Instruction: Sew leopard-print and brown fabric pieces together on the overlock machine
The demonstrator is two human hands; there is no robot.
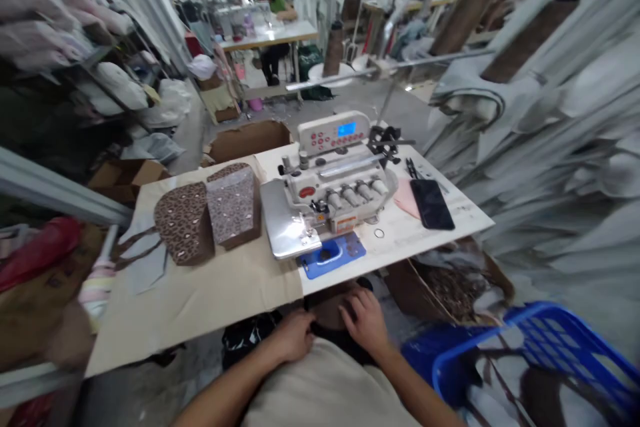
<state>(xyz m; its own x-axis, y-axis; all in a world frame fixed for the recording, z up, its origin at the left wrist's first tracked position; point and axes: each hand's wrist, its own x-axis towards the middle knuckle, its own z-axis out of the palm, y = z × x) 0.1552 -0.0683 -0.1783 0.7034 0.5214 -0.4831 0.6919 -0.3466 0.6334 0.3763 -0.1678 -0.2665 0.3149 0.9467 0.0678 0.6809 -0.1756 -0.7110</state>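
1. I hold my left hand (pixel 297 335) and right hand (pixel 367 321) low at my lap, just before the near edge of the table (pixel 280 293); the left is curled inward, the right has its fingers bent and a little apart; I cannot tell whether either pinches anything (a dim brown patch (pixel 330 313) shows between them, too murky to name).
2. To manage this well, I judge it best to keep my wrists loose, sit square to the sewing machine (pixel 345 180), and hold my fingertips clear of its stitching end; any cloth is better guided flat than tugged.
3. The sewing machine stands on the table ahead of me; it is white, with a lit blue screen (pixel 347 129), a row of pale knobs and a shiny metal plate (pixel 287 223) on its left.
4. Left of it lie spotted cloth pieces (pixel 183 223) in two thick piles side by side; one shows dark brown, the other a paler, greyish face; both have rounded tops.
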